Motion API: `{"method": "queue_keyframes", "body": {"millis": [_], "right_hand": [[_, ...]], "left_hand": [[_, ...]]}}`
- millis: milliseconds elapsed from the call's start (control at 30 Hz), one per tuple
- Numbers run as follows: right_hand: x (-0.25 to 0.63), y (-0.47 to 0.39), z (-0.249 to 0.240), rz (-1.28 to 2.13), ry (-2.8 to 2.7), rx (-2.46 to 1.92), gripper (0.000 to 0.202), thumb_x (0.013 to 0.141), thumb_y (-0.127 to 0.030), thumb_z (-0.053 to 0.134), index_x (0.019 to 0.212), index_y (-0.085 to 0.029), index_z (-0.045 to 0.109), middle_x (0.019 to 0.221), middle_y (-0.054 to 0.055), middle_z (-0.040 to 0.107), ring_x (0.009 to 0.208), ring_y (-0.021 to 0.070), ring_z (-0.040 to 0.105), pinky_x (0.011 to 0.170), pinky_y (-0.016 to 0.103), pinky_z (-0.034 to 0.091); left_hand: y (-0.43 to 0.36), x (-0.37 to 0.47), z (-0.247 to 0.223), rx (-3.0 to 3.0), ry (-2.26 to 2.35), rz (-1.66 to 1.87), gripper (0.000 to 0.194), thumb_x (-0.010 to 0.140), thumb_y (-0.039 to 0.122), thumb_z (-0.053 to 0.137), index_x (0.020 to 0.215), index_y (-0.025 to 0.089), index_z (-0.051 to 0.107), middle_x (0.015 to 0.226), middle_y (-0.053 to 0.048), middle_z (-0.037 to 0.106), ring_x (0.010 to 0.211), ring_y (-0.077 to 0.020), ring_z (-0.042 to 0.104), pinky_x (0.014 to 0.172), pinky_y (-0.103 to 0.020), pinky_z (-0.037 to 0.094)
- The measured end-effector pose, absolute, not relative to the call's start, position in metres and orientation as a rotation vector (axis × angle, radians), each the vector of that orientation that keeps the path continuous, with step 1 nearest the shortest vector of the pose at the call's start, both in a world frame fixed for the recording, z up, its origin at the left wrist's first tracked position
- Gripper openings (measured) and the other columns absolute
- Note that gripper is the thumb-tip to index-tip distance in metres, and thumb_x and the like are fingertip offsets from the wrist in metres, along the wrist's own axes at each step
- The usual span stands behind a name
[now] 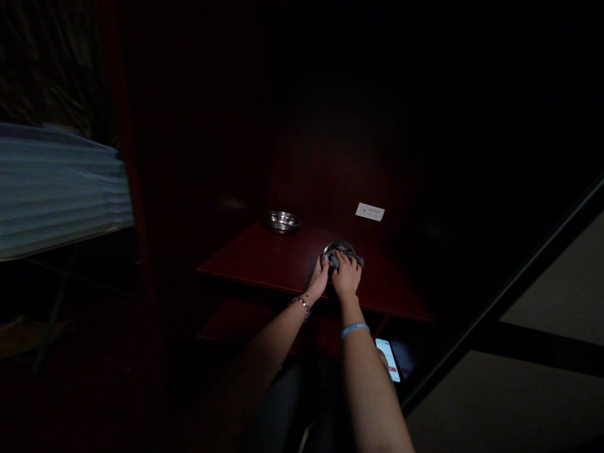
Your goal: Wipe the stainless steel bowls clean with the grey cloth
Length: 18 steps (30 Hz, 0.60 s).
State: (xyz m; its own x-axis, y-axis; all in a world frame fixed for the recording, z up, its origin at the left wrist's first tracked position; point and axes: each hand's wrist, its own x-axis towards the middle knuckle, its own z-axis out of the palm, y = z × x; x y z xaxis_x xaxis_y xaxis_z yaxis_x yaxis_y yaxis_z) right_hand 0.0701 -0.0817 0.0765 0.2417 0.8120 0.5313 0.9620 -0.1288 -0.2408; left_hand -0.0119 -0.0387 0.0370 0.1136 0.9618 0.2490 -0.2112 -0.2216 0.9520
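Observation:
In front of me a shiny metal bowl (338, 245) is held above the dark red desk (255, 258), near its front edge. My left hand (319, 277) grips the left side of the bowl, with its fingers partly hidden. A grey cloth (359, 260) is bunched inside the bowl. My right hand (346, 274) is closed on that cloth and presses it against the bowl's inner side. Farther back on the left, a small stack of metal bowls (282, 221) rests on the desk.
A white power socket (370, 212) is on the dark wall behind the desk. Below the desktop at right glows a phone (389, 360). On the left is a stack of pale blue, layered sheets or trays (61, 189). A dark slanted edge runs along the right.

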Motion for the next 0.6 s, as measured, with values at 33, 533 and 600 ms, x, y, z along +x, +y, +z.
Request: {"method": "queue_keyframes", "body": {"millis": [33,533,600], "right_hand": [[0.069,-0.083,0.078,-0.369,-1.579,-2.011,0.060,0.088,-0.014,0.049,0.147,-0.025,0.053,0.150,0.003,0.054,0.138,0.0275,0.039,0.113,0.043,0.027],[0.069,-0.087,0.093,-0.216,-1.461,-2.266,0.043,0.089,-0.019,0.048,0.125,-0.018,0.071,0.116,0.015,0.073,0.113,0.0242,0.063,0.099,0.036,0.039],[0.070,-0.086,0.093,-0.135,-1.491,-2.255,0.042,0.089,-0.021,0.047,0.123,-0.020,0.072,0.113,0.014,0.074,0.105,0.0227,0.067,0.094,0.033,0.043]], "left_hand": [[-0.040,-0.012,0.037,1.304,0.836,1.360,0.050,0.102,0.049,0.038,0.139,0.018,0.052,0.139,-0.014,0.062,0.133,-0.0245,0.055,0.118,-0.039,0.034],[-0.044,-0.015,0.039,1.343,0.812,1.418,0.046,0.102,0.049,0.036,0.131,0.018,0.054,0.132,-0.014,0.066,0.122,-0.0224,0.062,0.112,-0.038,0.041],[-0.042,-0.014,0.038,1.346,0.812,1.429,0.047,0.103,0.049,0.035,0.131,0.017,0.054,0.132,-0.015,0.066,0.123,-0.0229,0.062,0.113,-0.038,0.040]]}}
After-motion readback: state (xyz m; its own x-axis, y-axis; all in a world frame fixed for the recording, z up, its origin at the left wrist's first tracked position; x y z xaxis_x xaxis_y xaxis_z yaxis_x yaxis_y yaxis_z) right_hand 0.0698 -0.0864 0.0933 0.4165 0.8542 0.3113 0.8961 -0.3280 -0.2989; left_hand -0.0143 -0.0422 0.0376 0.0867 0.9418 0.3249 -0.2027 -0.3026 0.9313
